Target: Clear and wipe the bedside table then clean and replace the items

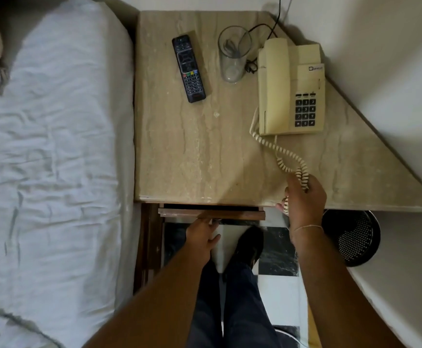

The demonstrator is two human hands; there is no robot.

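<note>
The beige marble-topped bedside table [192, 151] carries a black remote [188, 68], a clear drinking glass [233, 54] and a cream telephone [291, 87] near the back. A coiled cord [284, 156] runs from the phone toward the front edge. My right hand [305, 199] is closed around the loops of that cord at the table's front right. Below the top, a brown wooden drawer [211, 214] stands slightly pulled out, and my left hand [203, 241] grips its front edge from underneath.
A bed with a white crumpled sheet [54, 159] fills the left side. A black perforated waste bin [353, 237] stands under the table's right corner. A white wall [393, 71] borders the slanted right edge. My legs and a black shoe stand on the checkered floor.
</note>
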